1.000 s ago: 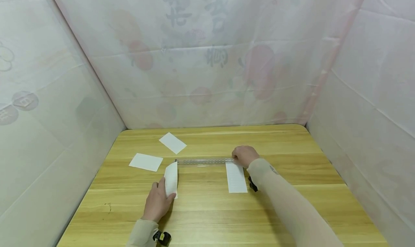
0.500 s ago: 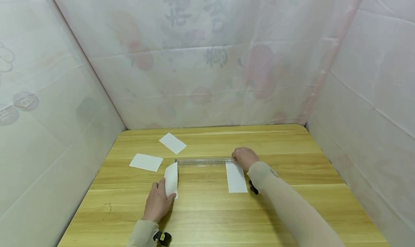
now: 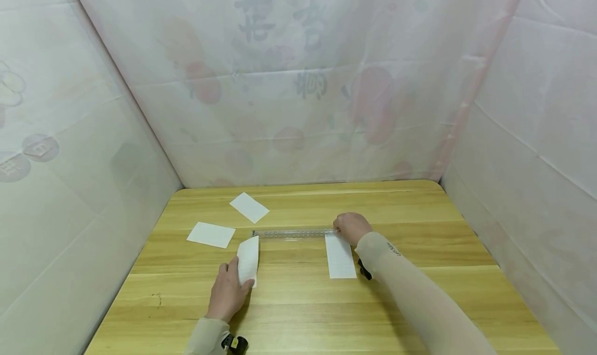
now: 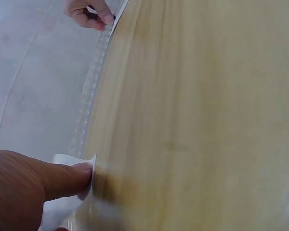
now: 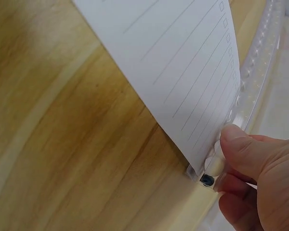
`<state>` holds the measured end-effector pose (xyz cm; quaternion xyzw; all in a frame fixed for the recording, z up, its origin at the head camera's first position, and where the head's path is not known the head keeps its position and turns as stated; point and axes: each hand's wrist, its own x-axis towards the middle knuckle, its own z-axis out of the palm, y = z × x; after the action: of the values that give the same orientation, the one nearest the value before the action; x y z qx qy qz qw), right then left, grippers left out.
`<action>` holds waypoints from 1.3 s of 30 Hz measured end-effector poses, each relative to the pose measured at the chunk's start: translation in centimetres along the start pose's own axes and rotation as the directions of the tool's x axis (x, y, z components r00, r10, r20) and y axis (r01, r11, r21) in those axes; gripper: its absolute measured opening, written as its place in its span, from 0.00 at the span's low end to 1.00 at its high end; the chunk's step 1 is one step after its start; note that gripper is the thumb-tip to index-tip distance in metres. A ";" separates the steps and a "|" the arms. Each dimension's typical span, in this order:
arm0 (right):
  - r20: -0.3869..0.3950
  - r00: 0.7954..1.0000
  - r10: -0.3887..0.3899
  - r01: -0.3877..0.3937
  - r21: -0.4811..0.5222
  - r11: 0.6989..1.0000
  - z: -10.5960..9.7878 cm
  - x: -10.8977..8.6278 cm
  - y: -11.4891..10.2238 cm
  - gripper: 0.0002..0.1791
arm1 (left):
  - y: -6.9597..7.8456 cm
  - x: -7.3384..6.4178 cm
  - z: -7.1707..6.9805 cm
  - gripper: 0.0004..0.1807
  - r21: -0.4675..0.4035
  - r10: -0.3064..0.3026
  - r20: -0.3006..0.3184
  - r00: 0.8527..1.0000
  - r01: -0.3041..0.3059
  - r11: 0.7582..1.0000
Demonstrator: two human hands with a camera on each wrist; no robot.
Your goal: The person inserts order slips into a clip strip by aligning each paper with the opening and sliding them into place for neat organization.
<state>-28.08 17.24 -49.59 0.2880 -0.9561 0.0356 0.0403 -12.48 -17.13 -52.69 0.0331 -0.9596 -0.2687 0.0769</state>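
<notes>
My left hand [image 3: 226, 294] pinches a white paper slip [image 3: 248, 261], with the thumb on its near side. The slip bends and stands partly off the table, its far end close to the left end of a clear plastic ticket rail [image 3: 291, 234]. That rail is a long strip with a row of round bumps. Its right end is pinched by my right hand [image 3: 353, 228]. Below that hand a second slip [image 3: 340, 257] has its far edge at the rail. Ruled lines and small boxes mark this lined slip [image 5: 183, 82] in the right wrist view.
Two loose white cards lie at the left of the wooden table [image 3: 298, 313]: one card [image 3: 249, 207] farther back, the other card [image 3: 211, 235] nearer. Printed fabric curtains [image 3: 298, 101] enclose the table at the back and both sides.
The far end of the slip in my left hand has shifted slightly to the right. My right hand holds the rail's end as before, and the loose cards lie unmoved.
</notes>
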 end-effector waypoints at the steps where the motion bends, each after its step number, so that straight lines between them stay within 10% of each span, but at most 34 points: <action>1: -0.001 1.000 0.000 0.000 -0.001 1.000 0.0 0.0 0.0 0.05 | 0.0 0.0 0.1 0.41 -0.005 -0.003 -0.007 1.000 0.003 1.000; 20: 0.003 1.000 0.006 -0.006 0.002 1.000 -0.2 0.0 -0.1 0.05 | 0.5 1.0 -0.7 0.15 -0.191 -0.015 -0.128 0.992 -0.010 0.982; 39: 0.014 1.000 0.002 -0.002 -0.001 1.000 -0.3 0.0 -0.4 0.06 | 1.0 1.8 -0.3 0.17 -0.491 -0.093 0.068 0.993 0.115 0.864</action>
<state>-27.89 16.95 -49.31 0.2870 -0.9568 0.0333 0.0337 -14.19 -16.57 -51.69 0.0583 -0.8573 -0.5092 0.0480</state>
